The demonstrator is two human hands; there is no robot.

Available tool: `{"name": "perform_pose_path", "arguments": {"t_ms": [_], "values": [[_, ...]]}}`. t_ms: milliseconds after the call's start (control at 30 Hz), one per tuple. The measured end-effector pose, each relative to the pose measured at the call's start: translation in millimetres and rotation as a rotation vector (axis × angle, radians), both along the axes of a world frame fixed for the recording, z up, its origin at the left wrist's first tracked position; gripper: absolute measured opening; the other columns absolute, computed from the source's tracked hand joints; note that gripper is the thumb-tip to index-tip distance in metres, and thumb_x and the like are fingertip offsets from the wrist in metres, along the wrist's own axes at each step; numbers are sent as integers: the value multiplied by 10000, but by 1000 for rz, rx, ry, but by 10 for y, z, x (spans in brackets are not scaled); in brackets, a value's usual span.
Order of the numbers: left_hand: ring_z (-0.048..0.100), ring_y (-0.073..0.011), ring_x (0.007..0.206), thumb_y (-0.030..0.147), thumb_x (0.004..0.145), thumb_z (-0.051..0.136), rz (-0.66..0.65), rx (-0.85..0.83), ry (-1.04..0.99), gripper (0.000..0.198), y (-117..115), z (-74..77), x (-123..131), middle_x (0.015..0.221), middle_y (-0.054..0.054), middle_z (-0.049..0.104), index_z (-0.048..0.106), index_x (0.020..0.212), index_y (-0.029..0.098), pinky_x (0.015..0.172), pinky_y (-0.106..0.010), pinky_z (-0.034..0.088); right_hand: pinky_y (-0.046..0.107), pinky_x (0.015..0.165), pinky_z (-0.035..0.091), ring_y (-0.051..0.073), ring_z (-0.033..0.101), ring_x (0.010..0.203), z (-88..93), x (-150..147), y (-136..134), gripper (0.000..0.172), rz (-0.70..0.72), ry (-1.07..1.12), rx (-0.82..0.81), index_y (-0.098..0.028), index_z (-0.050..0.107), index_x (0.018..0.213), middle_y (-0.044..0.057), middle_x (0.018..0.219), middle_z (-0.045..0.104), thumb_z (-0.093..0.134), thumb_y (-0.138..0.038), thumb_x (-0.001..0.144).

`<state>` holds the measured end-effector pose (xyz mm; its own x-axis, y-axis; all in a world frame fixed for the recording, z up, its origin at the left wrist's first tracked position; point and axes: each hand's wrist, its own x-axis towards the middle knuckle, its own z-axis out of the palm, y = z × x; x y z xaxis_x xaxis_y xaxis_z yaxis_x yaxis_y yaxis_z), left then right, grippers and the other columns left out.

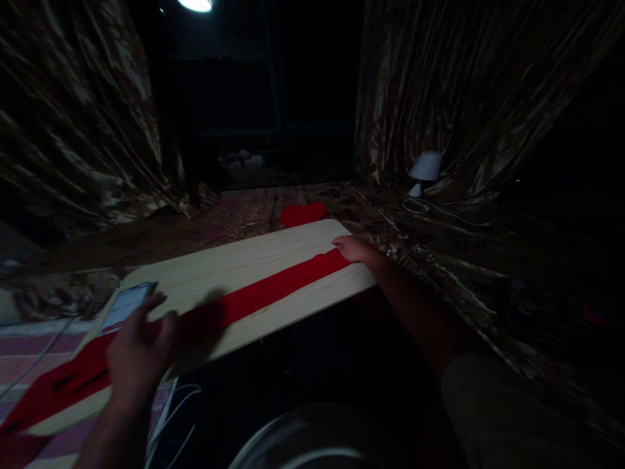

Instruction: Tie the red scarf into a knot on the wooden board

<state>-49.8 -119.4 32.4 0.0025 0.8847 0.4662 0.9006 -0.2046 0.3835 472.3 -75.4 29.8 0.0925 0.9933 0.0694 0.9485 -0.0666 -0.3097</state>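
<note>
A long red strip of cloth [273, 290] lies lengthwise along a pale wooden board [234, 257]. My right hand [354, 249] is closed on the strip near the board's far right end. Over the strip's nearer part hovers my left hand [141, 345], slightly blurred, with fingers curved and apart. Beyond it, the red cloth widens into loose folds that hang past the board's left end. A phone [127, 303] with a lit screen rests on the board just behind my left hand.
Another red cloth piece [303, 213] lies behind the board on the patterned cover. A small white lamp [426, 168] with a looped cord stands at the back right. Patterned curtains [405, 85] frame a dark window. White cables [183, 417] trail at the lower left.
</note>
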Motion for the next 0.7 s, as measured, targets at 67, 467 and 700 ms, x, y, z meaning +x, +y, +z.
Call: {"name": "perform_pose_path", "arguments": {"t_ms": [67, 467, 700], "values": [[611, -322, 1300, 537, 973, 412, -188, -121, -8, 612, 133, -139, 388, 1490, -147, 596, 547, 1442, 167, 1076, -478, 508, 252, 990, 491, 220, 679, 1194, 3, 40, 51, 345, 16, 1, -96, -173, 750, 1250, 106, 1348, 717, 556, -150, 965], [262, -350, 1577, 565, 1025, 212, -288, -301, 435, 726, 273, -506, 963, 1707, -94, 309, 309, 1657, 221, 1218, -677, 216, 191, 697, 458, 139, 653, 817, 128, 228, 88, 228, -30, 74, -23, -167, 744, 934, 26, 937, 773, 612, -42, 797], [289, -360, 1562, 560, 1014, 230, -302, -297, 422, 736, 259, -479, 976, 1695, -110, 336, 318, 1654, 207, 1201, -675, 227, 199, 603, 406, 128, 607, 716, 168, 255, 4, 63, -30, 2, -173, -173, 735, 865, 10, 813, 712, 685, -209, 857]]}}
